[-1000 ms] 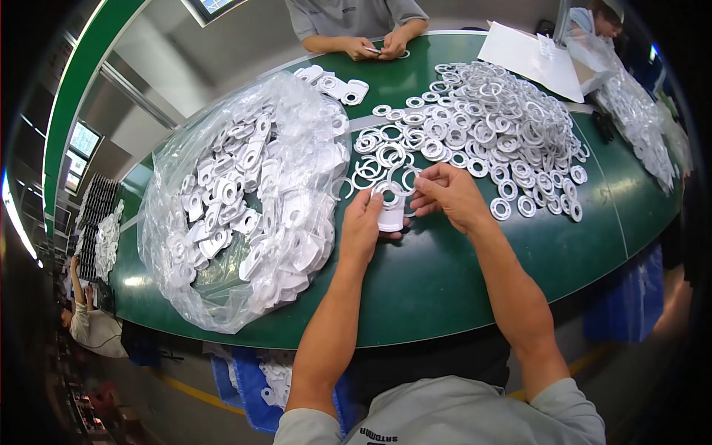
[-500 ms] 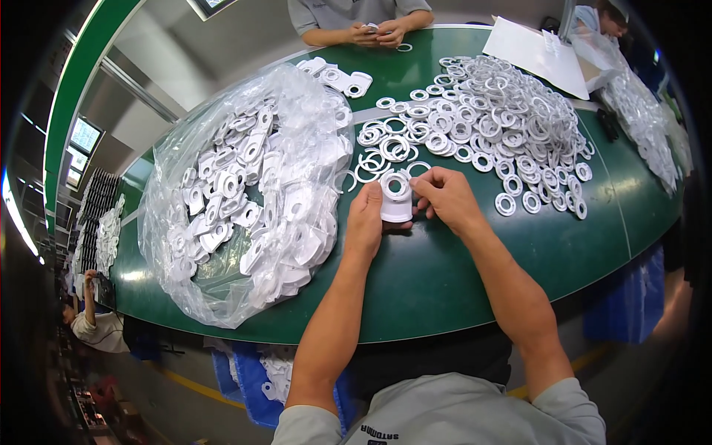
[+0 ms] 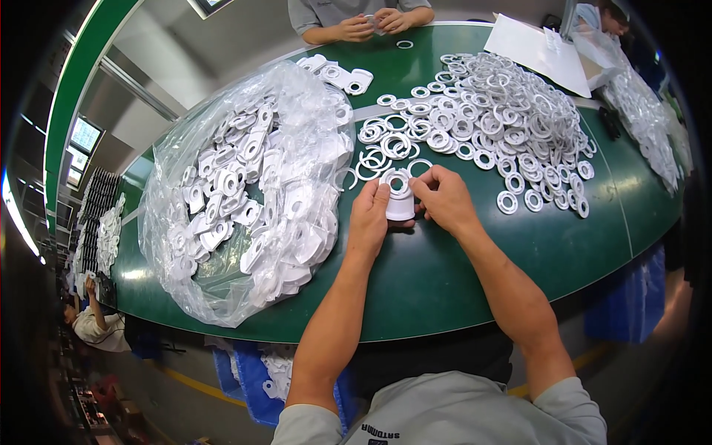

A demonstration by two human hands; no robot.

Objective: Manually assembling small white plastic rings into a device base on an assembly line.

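Observation:
A white plastic part [image 3: 400, 208] with a round, ringed hole at its top and a wider, flared lower end is held over the near edge of the ring pile. My left hand [image 3: 368, 219] grips its left side, thumb on the front and fingertips showing underneath. On the other side, my right hand [image 3: 447, 200] is closed, thumb and forefinger pinched at the upper right edge by the hole. Whether a separate ring is between those fingertips is hidden. Thin white rings [image 3: 420, 168] lie on the table just beyond both hands.
A large clear plastic bag [image 3: 159, 222] full of similar white parts lies open to the left. Right of centre rises a heap of white rings [image 3: 512, 111] on the green table [image 3: 445, 289]. Across the table a co-worker's hands [image 3: 374, 24] handle a small piece. Blue bins [image 3: 256, 386] stand below.
The held part has shifted slightly right, with my left thumb closer to the hole. The co-worker's hands opposite have moved a little apart.

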